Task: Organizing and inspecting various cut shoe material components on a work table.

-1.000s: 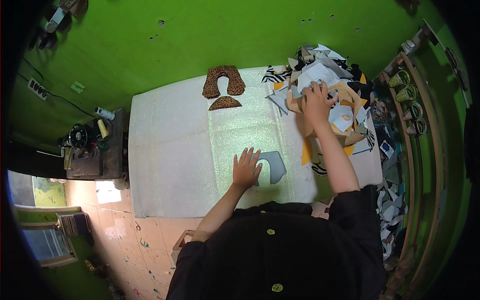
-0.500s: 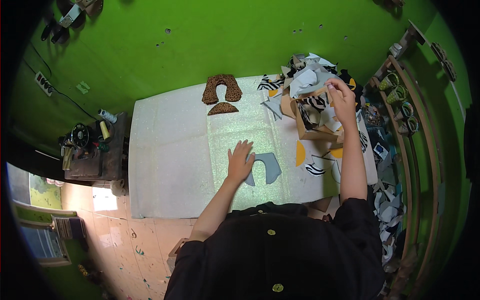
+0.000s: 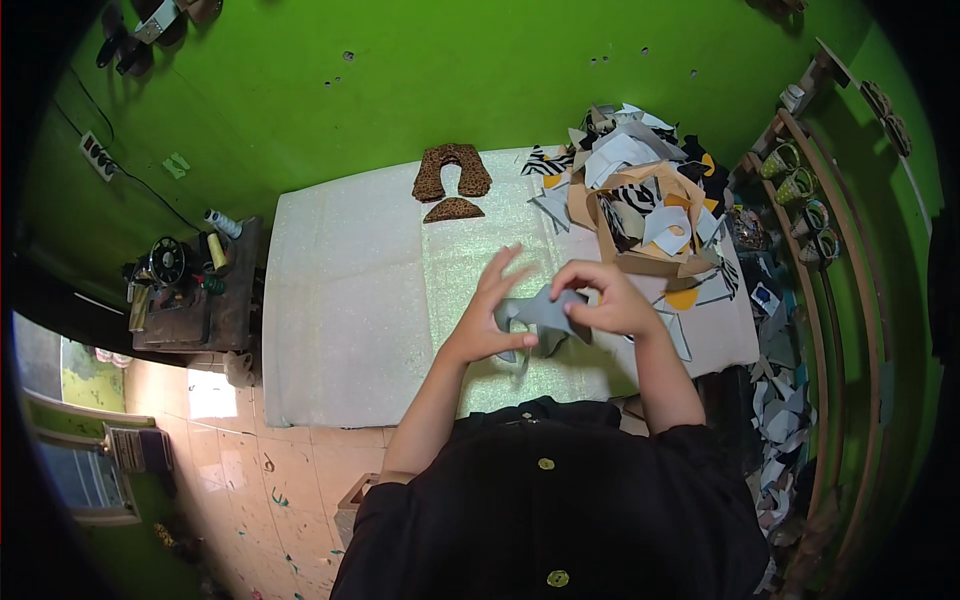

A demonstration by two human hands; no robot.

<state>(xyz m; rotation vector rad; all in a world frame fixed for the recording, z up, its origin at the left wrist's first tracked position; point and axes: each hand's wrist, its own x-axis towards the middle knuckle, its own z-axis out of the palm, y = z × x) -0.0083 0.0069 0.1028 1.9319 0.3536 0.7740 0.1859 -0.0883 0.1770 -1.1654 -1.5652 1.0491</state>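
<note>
Over the near middle of the table, my right hand (image 3: 612, 300) pinches a grey cut piece (image 3: 546, 312) by its right side between thumb and fingers. The piece is bent and lifted, partly covered by the fingers. Beside it on the left is my left hand (image 3: 482, 322), its fingers spread and slightly blurred, holding nothing that I can see. Whether its thumb touches the grey material cannot be told. Farther back lie a leopard-print U-shaped stack (image 3: 433, 178) and a small leopard-print half-moon piece (image 3: 454, 208).
A cardboard box (image 3: 655, 266) filled with offcuts stands at the right, with zebra-print, grey and yellow scraps around it. A sewing machine (image 3: 166, 262) is on a dark stand at the left. More scraps (image 3: 780, 425) heap beside the right table edge, near a wooden rack (image 3: 820, 160).
My right hand has come from the box to the table's middle and now grips a grey piece. My left hand has lifted off the grey U-shape, fingers spreading.
</note>
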